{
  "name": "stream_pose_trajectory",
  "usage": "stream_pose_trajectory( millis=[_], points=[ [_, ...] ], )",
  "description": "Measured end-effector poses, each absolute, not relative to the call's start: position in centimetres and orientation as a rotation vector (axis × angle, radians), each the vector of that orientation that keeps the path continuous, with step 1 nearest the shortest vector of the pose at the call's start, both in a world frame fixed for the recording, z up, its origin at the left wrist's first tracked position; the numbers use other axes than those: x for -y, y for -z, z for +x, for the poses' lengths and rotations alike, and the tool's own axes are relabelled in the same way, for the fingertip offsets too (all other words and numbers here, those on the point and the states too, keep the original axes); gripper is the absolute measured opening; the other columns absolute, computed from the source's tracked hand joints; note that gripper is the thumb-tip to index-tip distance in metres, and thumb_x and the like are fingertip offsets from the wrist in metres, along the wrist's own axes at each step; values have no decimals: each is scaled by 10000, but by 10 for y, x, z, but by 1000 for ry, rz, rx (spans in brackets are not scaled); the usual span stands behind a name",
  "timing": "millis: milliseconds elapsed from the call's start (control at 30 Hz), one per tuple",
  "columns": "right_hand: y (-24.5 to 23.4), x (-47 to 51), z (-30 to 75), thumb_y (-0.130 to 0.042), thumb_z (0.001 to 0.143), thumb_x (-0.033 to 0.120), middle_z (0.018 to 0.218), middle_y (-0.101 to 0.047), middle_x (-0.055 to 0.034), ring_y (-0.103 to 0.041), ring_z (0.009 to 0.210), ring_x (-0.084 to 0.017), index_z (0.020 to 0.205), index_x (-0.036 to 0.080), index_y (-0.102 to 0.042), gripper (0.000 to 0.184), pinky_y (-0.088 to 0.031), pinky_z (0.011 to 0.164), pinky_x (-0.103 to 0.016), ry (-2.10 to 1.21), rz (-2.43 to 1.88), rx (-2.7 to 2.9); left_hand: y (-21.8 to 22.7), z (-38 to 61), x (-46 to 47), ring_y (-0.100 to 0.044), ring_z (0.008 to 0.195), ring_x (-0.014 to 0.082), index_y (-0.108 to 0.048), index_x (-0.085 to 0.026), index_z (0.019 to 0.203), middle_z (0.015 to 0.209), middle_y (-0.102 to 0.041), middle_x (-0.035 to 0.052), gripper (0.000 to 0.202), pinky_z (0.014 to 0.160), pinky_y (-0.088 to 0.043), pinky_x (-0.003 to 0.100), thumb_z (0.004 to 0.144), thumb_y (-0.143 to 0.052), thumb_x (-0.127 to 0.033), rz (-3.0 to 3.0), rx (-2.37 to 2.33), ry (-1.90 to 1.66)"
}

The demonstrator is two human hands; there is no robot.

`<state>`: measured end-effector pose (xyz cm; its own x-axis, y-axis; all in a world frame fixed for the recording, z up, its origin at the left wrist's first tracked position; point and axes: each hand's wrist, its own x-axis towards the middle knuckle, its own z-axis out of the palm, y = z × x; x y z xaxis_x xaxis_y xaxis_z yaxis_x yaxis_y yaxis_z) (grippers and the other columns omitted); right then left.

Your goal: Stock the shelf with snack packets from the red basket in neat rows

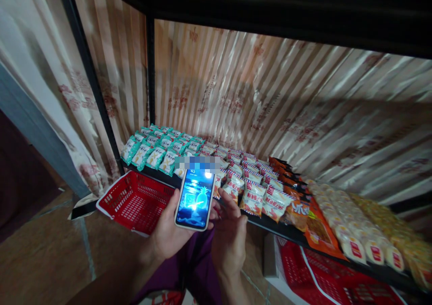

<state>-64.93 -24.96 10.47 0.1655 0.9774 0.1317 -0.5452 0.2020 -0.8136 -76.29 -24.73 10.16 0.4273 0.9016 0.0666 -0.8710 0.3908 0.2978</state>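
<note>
My left hand (168,230) is wrapped round a smartphone (195,199), holding it upright with its lit blue screen facing me. My right hand (229,233) is beside the phone's right edge, fingers curled and touching it. Both hands are low in the middle of the view, in front of a dark shelf (270,224) covered with rows of small snack packets: teal ones (151,150) at the left, red and white ones (249,183) in the middle, orange ones (300,201) and pale yellow ones (364,224) to the right.
A red plastic basket (135,201) lies on the brown floor left of my hands. Another red basket (324,278) sits under the shelf at the right. A striped curtain (270,93) hangs behind the shelf, and a black frame post (91,80) stands at the left.
</note>
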Motion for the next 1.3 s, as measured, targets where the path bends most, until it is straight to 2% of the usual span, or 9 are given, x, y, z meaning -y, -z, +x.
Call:
stream_pose_trajectory(
  millis=[200, 700, 933, 1300],
  points=[
    [-104, 248, -651, -493, 806, 632, 1078, -655, -78, -621, 909, -193, 1075, 248, -623, 487, -487, 757, -346, -1152, -718, 743, -103, -764, 246, -618, 978, 274, -628, -92, 1138, 1023, -675, 153, 592, 890, -425, 424, 931, -316, -551, 288, -149, -1138],
    [-105, 248, -653, -501, 787, 646, 1004, -671, -63, -624, 839, -184, 1067, 256, -621, 496, -483, 794, -382, -1173, -764, 734, -102, -765, 243, -623, 971, 279, -650, -88, 1101, 1002, -685, 151, 606, 901, -420, 432, 925, -317, -563, 323, -134, -1127],
    [-106, 248, -654, -458, 816, 636, 1017, -665, -74, -621, 855, -193, 1076, 260, -618, 485, -481, 795, -396, -1175, -778, 766, -102, -766, 242, -636, 933, 269, -630, -88, 1138, 1002, -685, 150, 612, 889, -425, 429, 933, -295, -556, 289, -157, -1140],
    [-104, 245, -652, -461, 820, 631, 1026, -663, -68, -620, 869, -186, 1078, 262, -617, 477, -487, 759, -365, -1174, -776, 781, -101, -765, 241, -621, 981, 283, -624, -86, 1136, 995, -683, 151, 608, 905, -410, 436, 933, -298, -557, 308, -150, -1142]
  ],
)
